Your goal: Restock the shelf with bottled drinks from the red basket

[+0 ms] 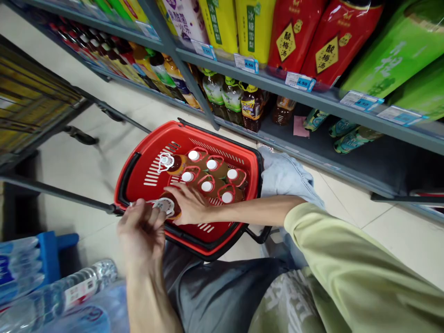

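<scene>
A red shopping basket (133, 185) stands on the tiled floor in front of my knees. At its near left side, a brown-drink bottle (165, 206) with a white cap and white carrying loop is upright or slightly tilted. My left hand (142, 226) has its fingers closed on the loop beside the cap. Around the body of the same bottle curls my right hand (190, 203), its palm partly hiding it. A second white-looped bottle (175, 163) leans at the far left inside the basket. Several bottles (208, 186) with white caps and red loops stand packed together to the right.
Large drink bottles and cartons fill the shelf (263, 76) ahead, with price tags (300, 82) along its edge. A wheeled cart (38, 97) stands at the left. Water bottles (83, 289) lie at lower left beside a blue stand (52, 254).
</scene>
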Motion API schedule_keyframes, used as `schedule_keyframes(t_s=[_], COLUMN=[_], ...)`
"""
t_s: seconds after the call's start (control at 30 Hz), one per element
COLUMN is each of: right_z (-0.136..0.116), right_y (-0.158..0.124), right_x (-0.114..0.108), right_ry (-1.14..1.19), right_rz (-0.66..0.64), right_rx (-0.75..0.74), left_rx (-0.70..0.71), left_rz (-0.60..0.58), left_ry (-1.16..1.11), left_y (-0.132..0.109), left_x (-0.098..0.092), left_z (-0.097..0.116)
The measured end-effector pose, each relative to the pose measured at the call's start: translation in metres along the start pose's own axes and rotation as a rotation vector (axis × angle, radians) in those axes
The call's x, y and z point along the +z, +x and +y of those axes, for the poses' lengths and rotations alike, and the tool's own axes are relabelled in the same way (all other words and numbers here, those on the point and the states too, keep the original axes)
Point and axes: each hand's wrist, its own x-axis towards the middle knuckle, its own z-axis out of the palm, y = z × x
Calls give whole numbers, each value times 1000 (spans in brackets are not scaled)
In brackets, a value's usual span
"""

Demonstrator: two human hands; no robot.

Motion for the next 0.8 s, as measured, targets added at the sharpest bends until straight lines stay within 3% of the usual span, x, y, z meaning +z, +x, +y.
schedule_keyframes(t_s=[0.17, 0.3, 0.43, 0.63, 0.8], right_z=[11, 15, 9, -6, -24], right_y=[-15, -10, 5, 21, 10], right_x=[8, 0, -10, -24, -56], right_ry=[86, 8, -53, 53, 115], right_rz=[96, 43, -58, -139, -14], right_rx=[127, 66, -19, -62, 21], left_rx=[47, 122, 215, 337, 377], left_rz=[-72, -104, -110, 69, 172], left_ry=[-55, -65, -84, -75, 210], left_y=[-4, -6, 0, 22, 28], left_x=[11, 17, 11, -9, -25], left_z=[-5, -2, 6, 11, 8])
